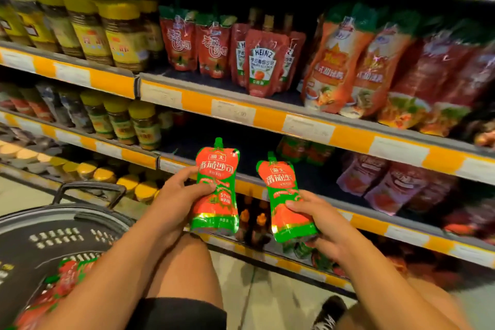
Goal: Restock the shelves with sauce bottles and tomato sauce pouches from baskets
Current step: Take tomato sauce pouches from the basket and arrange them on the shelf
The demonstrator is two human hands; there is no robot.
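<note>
Holding one tomato sauce pouch (215, 190) in my left hand (178, 195) and another pouch (288, 201) in my right hand (318, 218) before the half-bare shelf (270, 150), I judge restocking midway, since more pouches wait in the basket (53, 228).

Dim warm light, blurred bent edges, foil glare on the pouches (216, 187).

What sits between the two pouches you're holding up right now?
Nothing is held there. In the head view, the gap between the left pouch and the right pouch shows only the shelf edge and dark sauce bottles behind it.
</note>
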